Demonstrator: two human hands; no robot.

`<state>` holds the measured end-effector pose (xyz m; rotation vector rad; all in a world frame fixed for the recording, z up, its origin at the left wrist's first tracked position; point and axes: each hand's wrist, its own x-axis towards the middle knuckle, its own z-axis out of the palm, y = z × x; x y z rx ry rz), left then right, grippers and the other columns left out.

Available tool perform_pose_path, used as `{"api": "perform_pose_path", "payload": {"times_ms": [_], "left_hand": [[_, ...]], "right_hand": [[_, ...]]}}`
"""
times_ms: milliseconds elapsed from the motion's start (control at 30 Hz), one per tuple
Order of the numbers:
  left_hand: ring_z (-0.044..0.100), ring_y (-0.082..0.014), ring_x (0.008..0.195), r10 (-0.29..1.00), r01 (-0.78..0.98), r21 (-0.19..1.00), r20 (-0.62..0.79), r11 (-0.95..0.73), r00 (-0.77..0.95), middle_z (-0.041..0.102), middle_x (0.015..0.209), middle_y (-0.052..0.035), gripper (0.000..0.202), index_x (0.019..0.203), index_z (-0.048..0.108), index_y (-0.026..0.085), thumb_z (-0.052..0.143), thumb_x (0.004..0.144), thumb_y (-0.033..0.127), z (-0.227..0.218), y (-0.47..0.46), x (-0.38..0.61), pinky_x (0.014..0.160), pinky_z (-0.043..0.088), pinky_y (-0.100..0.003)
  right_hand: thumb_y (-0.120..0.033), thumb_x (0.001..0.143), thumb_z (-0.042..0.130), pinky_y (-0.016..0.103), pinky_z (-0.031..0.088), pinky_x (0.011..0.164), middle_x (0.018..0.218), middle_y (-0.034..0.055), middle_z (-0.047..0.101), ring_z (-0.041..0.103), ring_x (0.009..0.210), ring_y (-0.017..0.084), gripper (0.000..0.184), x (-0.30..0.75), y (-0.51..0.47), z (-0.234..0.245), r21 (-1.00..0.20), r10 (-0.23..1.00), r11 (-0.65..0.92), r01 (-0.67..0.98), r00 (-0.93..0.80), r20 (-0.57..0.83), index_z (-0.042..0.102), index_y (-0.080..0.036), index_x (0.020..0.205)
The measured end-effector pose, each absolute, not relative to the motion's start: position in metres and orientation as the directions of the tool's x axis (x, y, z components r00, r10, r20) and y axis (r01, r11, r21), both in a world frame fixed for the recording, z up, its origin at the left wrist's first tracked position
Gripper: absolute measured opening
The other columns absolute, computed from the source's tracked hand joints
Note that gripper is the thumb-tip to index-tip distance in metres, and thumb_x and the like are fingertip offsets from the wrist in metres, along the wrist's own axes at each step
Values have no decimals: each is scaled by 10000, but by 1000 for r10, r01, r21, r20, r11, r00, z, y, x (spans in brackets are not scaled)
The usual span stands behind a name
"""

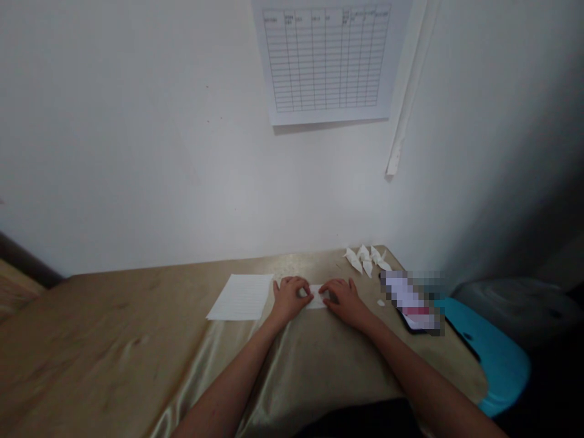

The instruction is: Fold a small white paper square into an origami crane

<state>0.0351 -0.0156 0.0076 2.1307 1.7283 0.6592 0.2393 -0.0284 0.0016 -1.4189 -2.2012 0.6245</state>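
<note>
My left hand [289, 298] and my right hand [344, 299] rest close together on a small white piece of paper [316, 297] lying on the tan cloth-covered table [137, 340]. Both hands have their fingers curled and pressed down on the paper, the left on its left end, the right on its right end. Most of the paper is hidden under the fingers. A lined white sheet [241, 296] lies flat just left of my left hand.
Several small folded white paper figures [367, 258] sit at the table's far right corner. A phone [413, 301] lies right of my right hand, with a paper scrap [380, 302] beside it. A blue stool [490, 353] stands at right. A table chart [326, 58] hangs on the wall.
</note>
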Motion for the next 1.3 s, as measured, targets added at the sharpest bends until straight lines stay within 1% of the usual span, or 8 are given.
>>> {"api": "perform_pose_path", "payload": {"times_ms": [167, 300, 467, 633, 833, 1100, 1200, 1300], "left_hand": [[506, -297, 1244, 979, 816, 542, 129, -201, 156, 719, 1199, 15, 48, 800, 709, 263, 748, 776, 277, 9, -15, 35, 1127, 144, -666], [514, -283, 1253, 980, 790, 580, 125, -199, 155, 730, 1188, 14, 44, 768, 707, 251, 750, 772, 258, 10, -14, 33, 1143, 162, -626], [486, -283, 1320, 975, 755, 619, 91, -216, 204, 725, 1231, 8, 32, 776, 710, 255, 742, 777, 251, 10, -12, 25, 1152, 157, -621], [481, -288, 1336, 972, 771, 597, 65, -219, 226, 722, 1244, 13, 30, 778, 725, 267, 749, 788, 282, 9, -9, 23, 1156, 137, -641], [494, -264, 1303, 972, 789, 569, 106, -231, 209, 721, 1239, 19, 91, 862, 757, 314, 690, 849, 373, 6, -10, 27, 1162, 123, -633], [471, -265, 1303, 972, 817, 530, 70, -228, 226, 689, 1277, 31, 78, 845, 751, 314, 676, 854, 333, 5, -10, 26, 1151, 94, -670], [458, -266, 1309, 971, 825, 516, 71, -231, 228, 665, 1316, 26, 100, 882, 751, 329, 662, 870, 372, 5, -10, 26, 1147, 81, -686], [430, -275, 1333, 964, 823, 507, 59, -254, 261, 635, 1359, 37, 103, 876, 759, 354, 681, 857, 419, 5, -11, 26, 1144, 47, -700]], "right_hand": [[-201, 863, 551, 652, 31, 1163, 1272, 29, 639, 466, 1312, 241, 319, 239, -28, 1, -597, 924, 360, 717, -364, 119, 624, -301, 1158], [-205, 866, 554, 671, 0, 1149, 1276, 20, 641, 467, 1310, 247, 299, 238, -28, 1, -611, 924, 356, 707, -362, 120, 659, -317, 1123], [-244, 886, 548, 663, -4, 1152, 1263, 21, 650, 481, 1298, 243, 266, 238, -29, 2, -624, 927, 350, 699, -354, 124, 681, -316, 1104], [-238, 885, 541, 670, 17, 1150, 1281, 27, 641, 473, 1310, 248, 279, 238, -30, 3, -603, 925, 356, 714, -360, 120, 668, -314, 1121], [-230, 888, 525, 679, 24, 1146, 1296, 25, 625, 450, 1330, 252, 305, 236, -29, 4, -566, 926, 352, 745, -367, 92, 658, -325, 1146], [-256, 900, 524, 666, 22, 1154, 1296, 31, 628, 453, 1326, 251, 296, 236, -30, 5, -568, 926, 352, 744, -366, 94, 657, -320, 1157], [-251, 899, 528, 676, 18, 1149, 1299, 25, 626, 450, 1328, 253, 293, 236, -30, 3, -565, 924, 357, 744, -369, 98, 655, -322, 1153], [-258, 900, 533, 680, 24, 1146, 1303, 27, 622, 445, 1330, 257, 291, 236, -29, 2, -564, 923, 361, 743, -371, 102, 652, -321, 1158]]}}
